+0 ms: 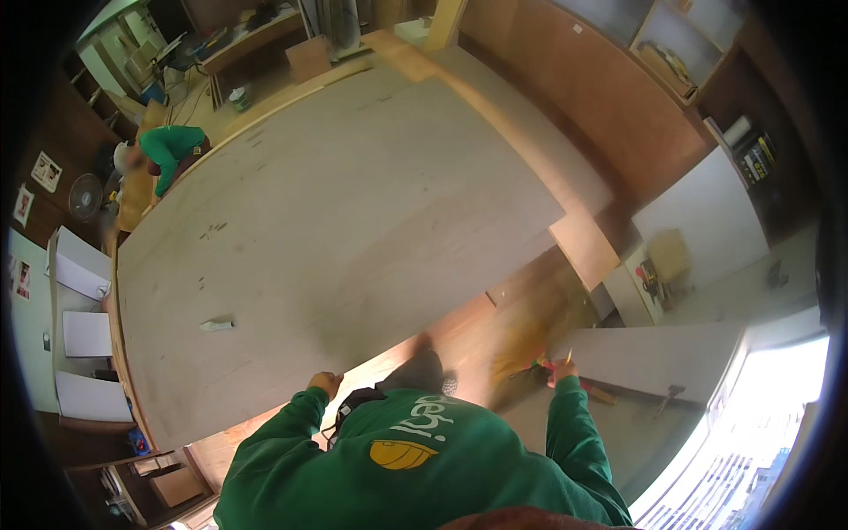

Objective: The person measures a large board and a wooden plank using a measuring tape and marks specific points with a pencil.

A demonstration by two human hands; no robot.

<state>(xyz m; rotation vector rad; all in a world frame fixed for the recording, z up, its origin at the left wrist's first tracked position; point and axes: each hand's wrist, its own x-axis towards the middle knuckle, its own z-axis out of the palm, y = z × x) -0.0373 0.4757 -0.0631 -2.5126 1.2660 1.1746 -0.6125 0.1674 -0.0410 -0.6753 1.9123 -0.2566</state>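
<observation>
A big pale board (336, 230) covers the worktop, its near edge running from lower left up to the right, with bare floor (636, 424) open beyond the right corner. The board lies flat and scuffed in a workshop with brown panel walls (609, 97); another person in green (172, 150) bends at its far left edge. The left hand (325, 382) rests closed on the near edge, and the right hand (562, 369) is clamped on what seems a pencil (568, 356), just off the edge.
</observation>
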